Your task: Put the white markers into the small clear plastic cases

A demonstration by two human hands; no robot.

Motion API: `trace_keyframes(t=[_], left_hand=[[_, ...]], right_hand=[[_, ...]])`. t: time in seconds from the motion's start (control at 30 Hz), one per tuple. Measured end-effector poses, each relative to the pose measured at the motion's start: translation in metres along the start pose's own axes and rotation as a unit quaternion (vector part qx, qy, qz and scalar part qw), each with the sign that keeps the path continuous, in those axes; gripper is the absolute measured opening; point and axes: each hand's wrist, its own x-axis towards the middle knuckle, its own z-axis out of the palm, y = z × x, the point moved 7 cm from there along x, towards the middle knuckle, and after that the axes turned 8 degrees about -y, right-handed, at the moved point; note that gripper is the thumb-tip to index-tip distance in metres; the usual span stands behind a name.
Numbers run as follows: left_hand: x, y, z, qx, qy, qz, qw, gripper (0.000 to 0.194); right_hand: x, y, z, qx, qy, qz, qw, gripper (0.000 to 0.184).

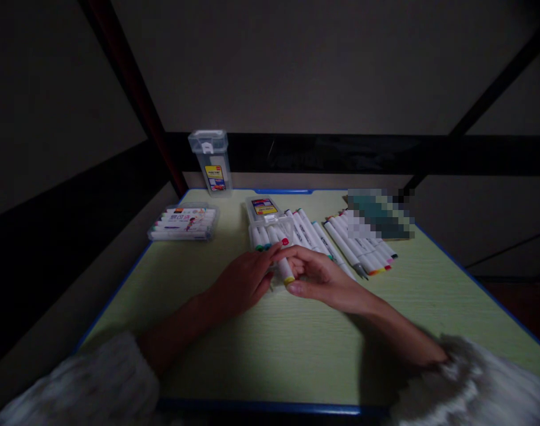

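Right hand [316, 278] gripping white cylindrical yellow-ended marker [284, 271], just beside left hand [238, 278], whose grip cannot be told. Uneven pinch could let marker slip against clear rectangular plastic box [264, 207] just beyond hands.

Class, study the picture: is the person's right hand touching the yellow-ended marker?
Touching. The head view shows it: the thumb of the right hand rests against the yellow end of the yellow-ended marker, with no gap between.

Sleeves [87, 381] cut off by bottom edge; teal object [378, 213] pixelated; open case [264, 208] partly hidden behind fingers [263, 258].
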Motion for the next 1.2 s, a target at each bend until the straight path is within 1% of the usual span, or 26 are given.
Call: trace_keyframes(t=[0.4,0.77,1.2], left_hand=[[0.0005,0.0002,-0.0008,0.008,0.005,-0.002,1.0,0.056],[0.0008,0.003,-0.0022,0.014,0.015,0.014,1.0,0.055],[0.0006,0.0009,-0.0006,0.013,0.006,0.001,1.0,0.056]], right_hand=[[0.0002,-0.0017,0.0006,0.007,-0.001,-0.007,1.0,0.029],[0.0011,-0.0024,0.0025,0.03,-0.01,-0.01,0.999,0.027],[0.0009,-0.0019,0.0021,0.017,-0.007,-0.012,1.0,0.028]])
